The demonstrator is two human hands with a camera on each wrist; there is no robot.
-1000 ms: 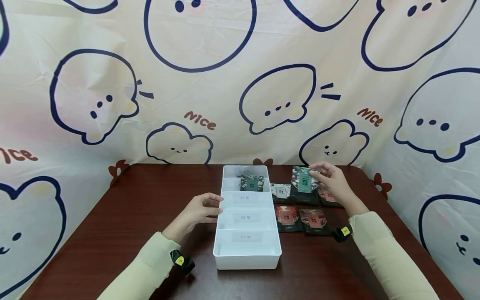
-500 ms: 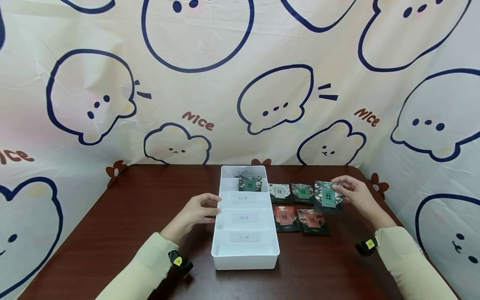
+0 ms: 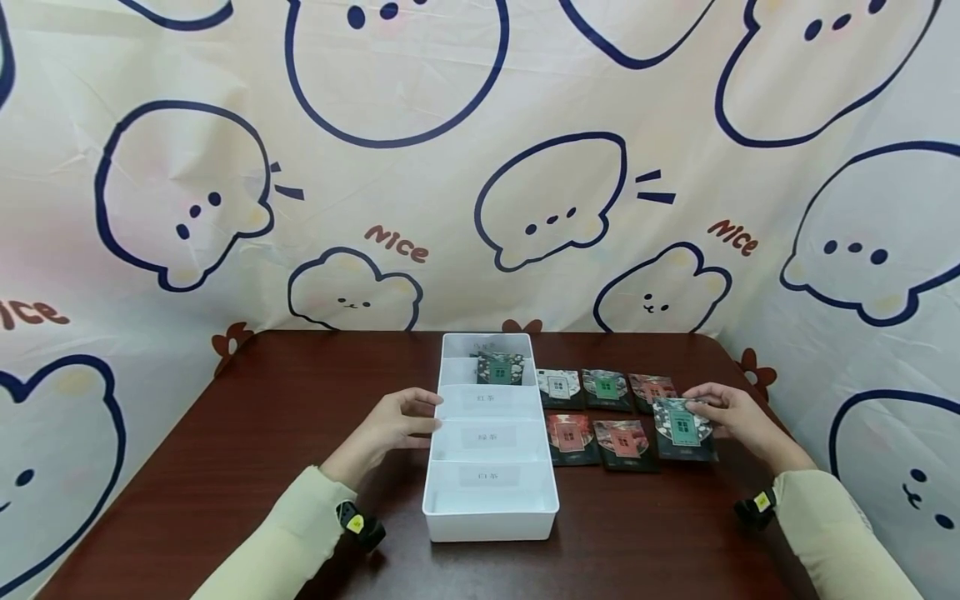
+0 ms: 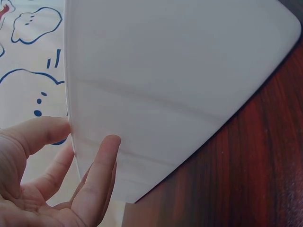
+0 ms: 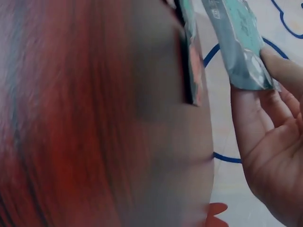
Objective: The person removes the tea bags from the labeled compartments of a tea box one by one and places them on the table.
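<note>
we judge the filling of the long white plastic box with labelled sections (image 3: 491,527) to be at an early stage. toward its far end, at least one dark patterned foil packet with a green label (image 3: 500,368) is already inside; we cannot count what may lie behind it. we make out no packets in the three nearer compartments (image 3: 491,497). what seems left is to the box's right on the dark red-brown wooden table (image 3: 630,542): in the far row, a dark packet with a white label (image 3: 558,385), a dark packet with a bright green label (image 3: 606,386) and a partly covered dark packet with a red label (image 3: 651,387); in the near row, a second red-labelled packet (image 3: 570,437) and a third red-labelled packet (image 3: 622,441). the dark foil packet with a teal label (image 3: 683,431) is also outside the box, at the near row's right end, pinched between the thumb and fingers of the right hand (image 3: 738,419); we cannot tell whether its lower edge touches the table. the left hand (image 3: 386,428) has its fingers loosely spread, tips against the box's left side.
</note>
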